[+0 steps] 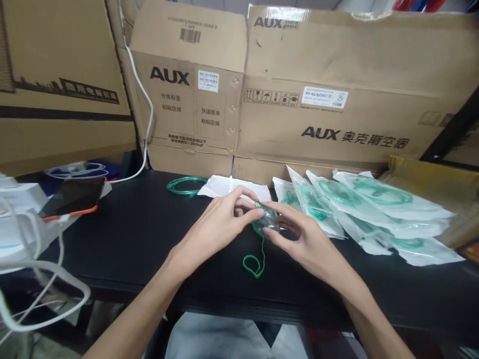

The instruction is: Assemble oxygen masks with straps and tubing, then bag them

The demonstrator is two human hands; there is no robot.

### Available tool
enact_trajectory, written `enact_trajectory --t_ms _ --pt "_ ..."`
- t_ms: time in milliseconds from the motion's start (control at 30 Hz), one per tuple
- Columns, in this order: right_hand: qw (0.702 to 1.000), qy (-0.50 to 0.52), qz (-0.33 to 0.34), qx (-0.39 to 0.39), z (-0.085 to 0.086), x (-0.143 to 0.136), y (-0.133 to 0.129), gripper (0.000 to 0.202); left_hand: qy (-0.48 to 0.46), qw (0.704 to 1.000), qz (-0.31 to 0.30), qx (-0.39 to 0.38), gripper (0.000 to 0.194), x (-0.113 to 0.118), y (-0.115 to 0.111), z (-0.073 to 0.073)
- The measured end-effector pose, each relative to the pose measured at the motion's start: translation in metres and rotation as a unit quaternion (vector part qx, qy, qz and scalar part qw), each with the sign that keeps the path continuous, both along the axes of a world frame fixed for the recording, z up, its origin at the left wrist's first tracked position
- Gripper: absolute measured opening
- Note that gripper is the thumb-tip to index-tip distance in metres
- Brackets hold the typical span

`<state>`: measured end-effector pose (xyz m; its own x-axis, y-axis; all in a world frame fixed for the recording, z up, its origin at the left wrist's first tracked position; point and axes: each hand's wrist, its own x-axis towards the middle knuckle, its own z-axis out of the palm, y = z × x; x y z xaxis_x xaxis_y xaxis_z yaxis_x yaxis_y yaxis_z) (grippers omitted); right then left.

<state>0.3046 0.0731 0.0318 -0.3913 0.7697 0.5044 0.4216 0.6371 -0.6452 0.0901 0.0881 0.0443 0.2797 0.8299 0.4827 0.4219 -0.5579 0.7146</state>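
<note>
Over the middle of the black table, both of my hands are on a small clear plastic mask (270, 219) with a green elastic strap (263, 249). My left hand (230, 214) pinches the strap by the mask's upper left edge, thumb against the clear plastic. Curled around the right side is my right hand (299, 229), its thumb below and its fingers above. The strap hangs down and ends in a loop in front of the mask. My fingers cover part of the mask's edge. Behind my left hand lies a white wrapper (232, 187), with coiled green tubing (185, 185) beside it.
Several white packs (374, 199) with green tubing inside are piled on the right. A phone (75, 197) in an orange case lies on white boxes at the left, among white cables (45, 269). Cardboard panels (277, 119) stand along the back of the black table (123, 239).
</note>
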Motion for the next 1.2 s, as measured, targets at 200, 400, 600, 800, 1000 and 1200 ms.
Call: enact_trajectory --t_ms 200,400,600,800,1000,1200 --pt "0.993 0.022 -0.111 -0.033 -0.009 0.009 0.016 0.033 0.167 0.985 -0.016 0.043 0.01 -0.016 -0.01 0.005" --pt "0.989 0.029 -0.129 -0.071 -0.009 0.008 0.018 0.027 0.236 0.96 -0.141 -0.05 0.017 -0.013 -0.012 -0.007" --pt "0.982 0.061 -0.13 -0.119 -0.013 0.01 0.023 0.026 0.251 0.956 -0.139 -0.063 0.01 -0.007 -0.012 -0.01" --pt "0.958 0.185 -0.048 -0.212 -0.005 0.006 0.015 0.034 0.181 0.975 -0.122 -0.041 0.016 -0.005 -0.014 0.003" --pt "0.931 0.235 0.022 -0.278 0.005 0.003 0.006 0.033 0.145 0.985 -0.09 0.031 0.021 -0.009 -0.009 0.011" --pt "0.94 0.203 0.027 -0.273 -0.005 0.005 0.015 0.061 0.173 0.983 -0.051 -0.027 0.021 -0.011 0.0 0.002"
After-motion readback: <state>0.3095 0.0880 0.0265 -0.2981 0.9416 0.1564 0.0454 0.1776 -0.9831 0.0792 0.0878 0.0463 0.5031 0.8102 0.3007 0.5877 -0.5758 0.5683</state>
